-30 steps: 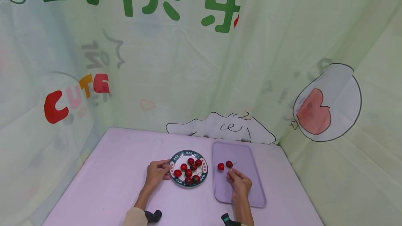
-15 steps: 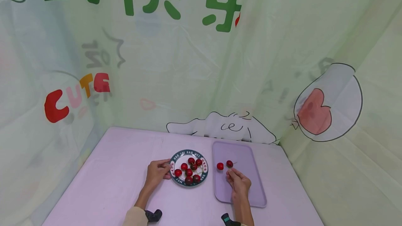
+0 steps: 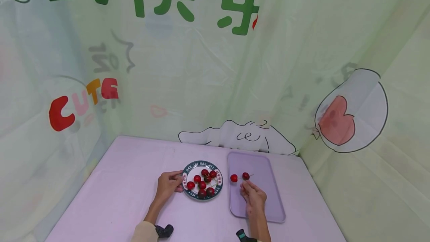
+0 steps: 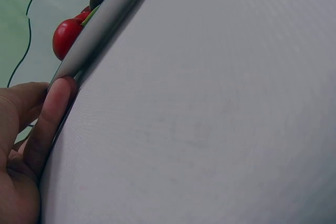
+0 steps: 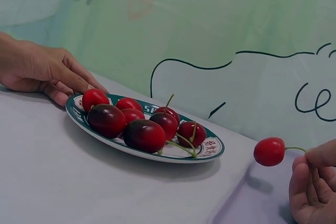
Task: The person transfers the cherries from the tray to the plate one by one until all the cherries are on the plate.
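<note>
A round plate (image 3: 218,188) with a dark green patterned rim bears several red cherries (image 3: 202,185), some dark, some with green stems. My left hand (image 3: 167,185) holds the plate's left edge. In the left wrist view, the thumb and a finger (image 4: 52,108) pinch that rim. Over the left side of the purple tray (image 3: 240,206), my right hand (image 3: 256,198) pinches a bright red cherry (image 5: 269,151) by its stem. The right wrist view has this cherry hanging clear of the surface, to the right of the plate. A darker cherry (image 3: 246,176) lies on the tray, beyond my right fingertips.
The pale pink table (image 3: 111,197) carries both plate and tray, with a narrow gap between them. Printed curtains (image 3: 208,85) rise behind the table and along both sides. Dark straps with devices (image 3: 164,231) sit at both wrists.
My right hand has shifted slightly left with the bright red cherry, towards the tray's left edge. The left hand and the plate have stayed in place.
</note>
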`<state>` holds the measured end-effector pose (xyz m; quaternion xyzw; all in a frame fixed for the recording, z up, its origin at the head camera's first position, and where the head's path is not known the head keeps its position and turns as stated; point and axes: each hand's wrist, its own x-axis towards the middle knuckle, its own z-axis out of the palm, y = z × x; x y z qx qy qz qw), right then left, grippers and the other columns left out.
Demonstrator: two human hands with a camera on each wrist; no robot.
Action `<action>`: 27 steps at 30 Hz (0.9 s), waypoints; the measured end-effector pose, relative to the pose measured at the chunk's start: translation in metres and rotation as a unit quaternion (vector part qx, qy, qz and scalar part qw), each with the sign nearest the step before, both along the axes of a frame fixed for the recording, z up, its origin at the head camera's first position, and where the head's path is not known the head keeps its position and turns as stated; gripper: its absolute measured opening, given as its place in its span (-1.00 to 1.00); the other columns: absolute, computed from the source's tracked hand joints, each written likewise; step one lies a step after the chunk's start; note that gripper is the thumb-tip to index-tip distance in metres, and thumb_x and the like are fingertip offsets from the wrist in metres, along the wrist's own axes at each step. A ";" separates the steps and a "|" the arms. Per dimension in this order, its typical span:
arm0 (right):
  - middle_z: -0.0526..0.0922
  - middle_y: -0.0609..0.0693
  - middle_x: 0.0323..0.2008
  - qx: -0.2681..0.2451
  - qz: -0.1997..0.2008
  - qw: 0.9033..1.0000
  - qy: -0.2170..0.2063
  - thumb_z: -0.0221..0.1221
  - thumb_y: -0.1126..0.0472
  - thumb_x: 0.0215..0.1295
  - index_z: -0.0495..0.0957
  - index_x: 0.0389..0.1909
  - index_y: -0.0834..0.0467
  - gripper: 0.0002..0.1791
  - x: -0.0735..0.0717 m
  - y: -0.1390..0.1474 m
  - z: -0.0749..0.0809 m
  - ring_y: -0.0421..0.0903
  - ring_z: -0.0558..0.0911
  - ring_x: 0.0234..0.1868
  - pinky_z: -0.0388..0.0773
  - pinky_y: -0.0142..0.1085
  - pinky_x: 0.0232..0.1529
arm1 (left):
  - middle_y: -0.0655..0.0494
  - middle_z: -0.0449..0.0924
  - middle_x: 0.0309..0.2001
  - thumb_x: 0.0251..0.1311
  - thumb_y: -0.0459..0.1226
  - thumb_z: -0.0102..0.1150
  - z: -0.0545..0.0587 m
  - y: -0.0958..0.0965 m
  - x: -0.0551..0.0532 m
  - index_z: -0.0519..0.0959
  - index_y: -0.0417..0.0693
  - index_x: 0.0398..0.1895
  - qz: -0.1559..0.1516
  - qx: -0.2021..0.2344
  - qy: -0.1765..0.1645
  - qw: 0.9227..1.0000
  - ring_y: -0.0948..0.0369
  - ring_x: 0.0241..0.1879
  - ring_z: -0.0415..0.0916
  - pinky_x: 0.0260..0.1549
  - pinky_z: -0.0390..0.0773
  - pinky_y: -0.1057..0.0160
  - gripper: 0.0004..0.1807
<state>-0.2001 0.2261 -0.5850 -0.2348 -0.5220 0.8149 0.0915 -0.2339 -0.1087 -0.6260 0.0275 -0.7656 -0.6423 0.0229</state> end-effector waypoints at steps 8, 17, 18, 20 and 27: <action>0.82 -0.08 -0.31 -0.003 0.006 1.000 -0.008 0.29 0.35 0.54 0.52 0.34 0.50 -0.53 0.000 -0.006 0.002 -0.23 0.79 -0.28 0.83 -0.46 -0.11 | -0.09 0.70 -0.28 0.49 -0.41 0.29 0.001 -0.001 -0.002 0.67 -0.26 0.35 -0.004 0.000 0.006 1.000 0.20 -0.52 0.75 -0.43 0.81 0.40 -0.59; 0.82 -0.03 -0.32 -0.014 0.015 1.000 -0.007 0.29 0.38 0.53 0.57 0.30 0.50 -0.58 0.002 -0.012 0.003 -0.21 0.77 -0.30 0.83 -0.46 -0.16 | -0.06 0.67 -0.30 0.48 -0.40 0.31 0.000 0.000 0.000 0.69 -0.24 0.33 -0.002 0.000 0.001 1.000 0.22 -0.55 0.73 -0.45 0.80 0.40 -0.60; 0.82 -0.02 -0.31 -0.012 0.015 1.000 -0.009 0.29 0.38 0.53 0.56 0.31 0.49 -0.57 0.003 -0.013 0.003 -0.21 0.77 -0.29 0.83 -0.46 -0.15 | -0.06 0.67 -0.30 0.48 -0.39 0.31 0.000 0.000 0.000 0.69 -0.24 0.33 -0.003 0.000 0.001 1.000 0.23 -0.55 0.73 -0.45 0.80 0.41 -0.60; 0.83 0.00 -0.29 -0.012 0.018 1.000 -0.008 0.29 0.37 0.53 0.55 0.33 0.50 -0.55 0.003 -0.014 0.004 -0.20 0.77 -0.28 0.84 -0.45 -0.14 | -0.06 0.67 -0.30 0.48 -0.39 0.32 0.000 0.000 0.000 0.68 -0.24 0.33 -0.003 0.002 0.001 1.000 0.22 -0.54 0.74 -0.45 0.79 0.41 -0.60; 0.82 -0.01 -0.32 -0.017 0.021 1.000 -0.004 0.29 0.40 0.52 0.60 0.26 0.48 -0.62 0.004 -0.018 0.004 -0.21 0.77 -0.30 0.83 -0.44 -0.16 | -0.06 0.68 -0.31 0.48 -0.39 0.31 -0.002 0.000 0.000 0.69 -0.24 0.33 -0.002 -0.002 0.004 1.000 0.21 -0.55 0.74 -0.45 0.79 0.41 -0.60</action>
